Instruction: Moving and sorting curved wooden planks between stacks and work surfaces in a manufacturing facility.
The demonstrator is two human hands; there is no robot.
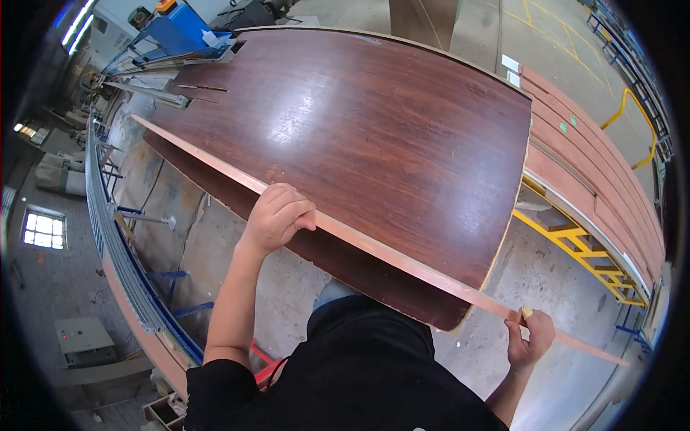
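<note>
A long thin pinkish-brown wooden strip runs slantwise across the view, above the near side of a dark red-brown wood-grain table. My left hand is closed round the strip left of its middle. Farther right, past the table's corner, my right hand grips the same strip, whose end sticks out beyond the fingers. A small yellowish patch shows on one right finger; what it is I cannot make out. Below the strip, the table's dark near part shows, with a rough edge close to my body.
Stacked reddish boards lie on a yellow frame at the right. A blue machine stands at the far left corner. Along the left runs a metal rail on blue legs. A brown panel rises behind the table.
</note>
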